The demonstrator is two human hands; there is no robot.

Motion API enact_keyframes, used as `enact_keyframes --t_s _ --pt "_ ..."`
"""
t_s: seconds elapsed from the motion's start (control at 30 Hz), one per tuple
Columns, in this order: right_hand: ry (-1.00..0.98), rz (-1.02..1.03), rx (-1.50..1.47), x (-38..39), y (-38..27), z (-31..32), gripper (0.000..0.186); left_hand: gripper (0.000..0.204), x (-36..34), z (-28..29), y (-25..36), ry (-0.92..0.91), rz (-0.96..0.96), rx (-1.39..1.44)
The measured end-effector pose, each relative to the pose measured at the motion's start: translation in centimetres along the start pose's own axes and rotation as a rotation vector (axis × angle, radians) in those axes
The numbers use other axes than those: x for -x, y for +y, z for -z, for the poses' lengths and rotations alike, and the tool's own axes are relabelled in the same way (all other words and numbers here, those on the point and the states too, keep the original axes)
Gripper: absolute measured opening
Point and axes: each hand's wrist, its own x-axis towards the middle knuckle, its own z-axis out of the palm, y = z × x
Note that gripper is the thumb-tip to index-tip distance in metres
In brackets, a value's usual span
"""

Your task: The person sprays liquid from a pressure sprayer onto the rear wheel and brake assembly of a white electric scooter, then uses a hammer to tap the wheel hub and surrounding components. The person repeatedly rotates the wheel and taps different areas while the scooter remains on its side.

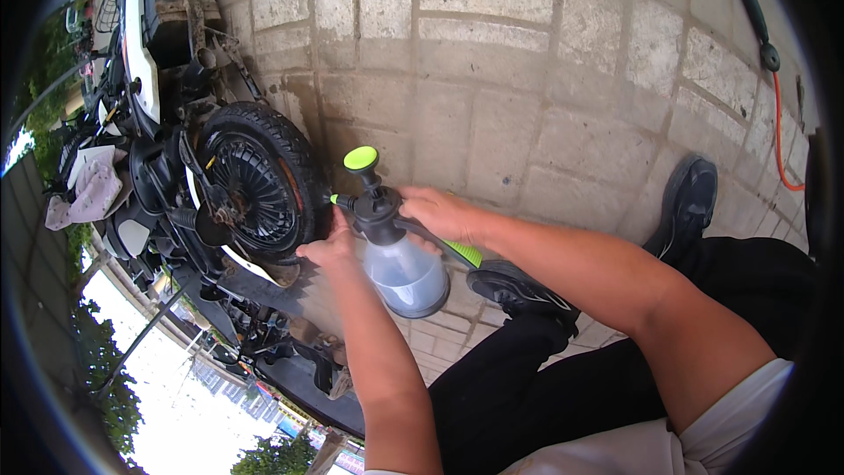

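My right hand (437, 214) is wrapped round the black and green handle of a pump sprayer (406, 273). The sprayer has a clear, rounded bottle part filled with liquid, a black head and a lime-green pump knob. Its green-tipped nozzle points left at the black tyre (303, 169) of a scooter wheel. Just below the nozzle, beside the tyre's edge, is my left hand (331, 244), its thumb and a finger spread apart. Whether its fingertips touch the rubber I cannot tell. The wheel's dark spoked rim (255, 189) has a rusty-looking hub.
The scooter (145, 149) fills the left side, with a pale cloth (90, 189) draped on it. Dirty mechanical parts (272, 334) lie beyond my left arm. Paving slabs (492, 114) spread ahead. An orange hose (779, 136) with a black fitting lies far right. My black shoes (688, 198) are nearby.
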Motion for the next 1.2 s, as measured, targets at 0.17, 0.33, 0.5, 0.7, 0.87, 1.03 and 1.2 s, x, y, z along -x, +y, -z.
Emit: enact_keyframes --t_s 0.17,0.33,0.5,0.7,0.87,1.03,1.2 --pt "-0.012 0.028 0.013 0.4 -0.1 0.1 0.021 0.090 0.5 0.8 3.5 -0.020 0.004 -0.143" --pt "0.011 -0.007 -0.010 0.5 -0.4 -0.1 0.021 0.082 2.3 1.3 1.7 -0.009 0.015 -0.060" --pt "0.036 -0.025 -0.011 0.4 -0.3 0.2 0.022 0.077 1.8 1.4 -0.3 -0.115 -0.013 -0.045" --pt "-0.012 0.032 0.012 0.9 0.0 0.1 0.023 0.085 1.5 1.6 3.2 0.180 -0.064 -0.080" --pt "0.014 -0.011 0.027 0.9 -0.3 -0.1 0.024 0.083 0.9 1.5 1.7 -0.019 0.183 -0.018" --pt "0.005 -0.005 0.012 1.3 -0.2 -0.1 0.023 0.081 -1.6 2.3 3.8 0.074 0.080 -0.098" --pt "0.001 -0.004 0.017 1.4 -0.2 -0.4 0.022 0.089 -1.0 2.7 5.2 0.269 0.079 -0.115"
